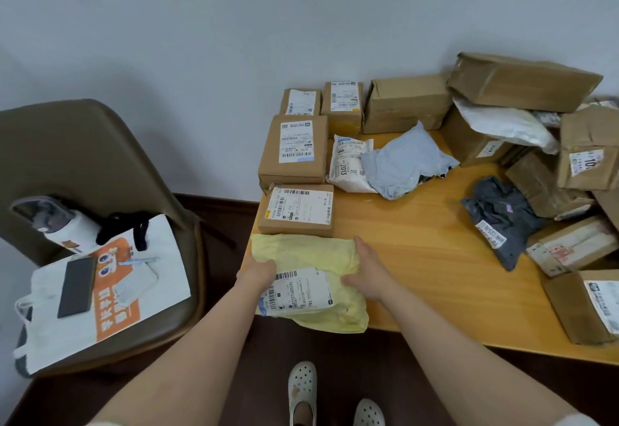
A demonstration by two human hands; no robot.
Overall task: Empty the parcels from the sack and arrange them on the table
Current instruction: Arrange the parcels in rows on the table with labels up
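Note:
A soft yellow parcel with a white label lies at the near left corner of the wooden table, its near end hanging over the edge. My left hand holds its left side, fingers curled onto the top. My right hand grips its right side, thumb on the wrapping. Just behind it stands a small brown box, then a larger brown box and two more boxes against the wall. No sack is in view.
A white padded parcel, a grey-blue bag and a dark grey bag lie mid-table. Several brown boxes pile up at the right. A brown chair at left carries a tote bag, a phone and a bottle.

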